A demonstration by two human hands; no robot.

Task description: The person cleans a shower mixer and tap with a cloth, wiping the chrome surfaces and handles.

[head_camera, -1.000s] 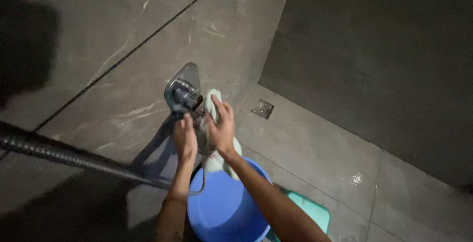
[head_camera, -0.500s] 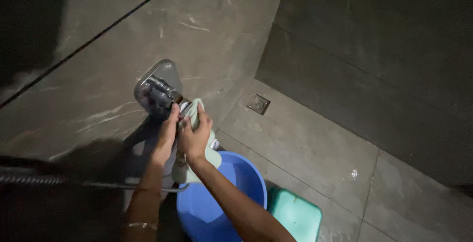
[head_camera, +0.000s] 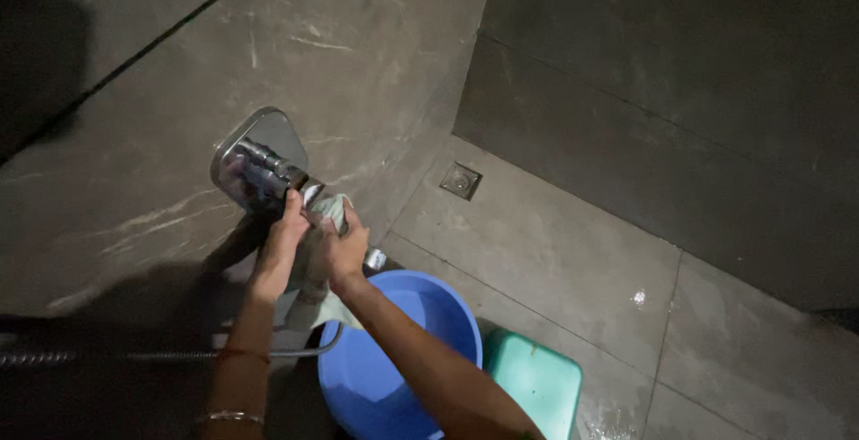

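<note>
dark marble-look wall tiles back a chrome tap fixture. both hands, left hand and right hand, close their grip on a pale green cloth wrapped round its spout, above a blue bucket placed to catch drips.

Most of the pale cloth was buried under the left hand and right hand, so I couldn't tell how it was folded. The tap's spout was covered too. The blue bucket and green stool got chopped off by the bottom edge, and the hose faded into shadow at left.
</note>
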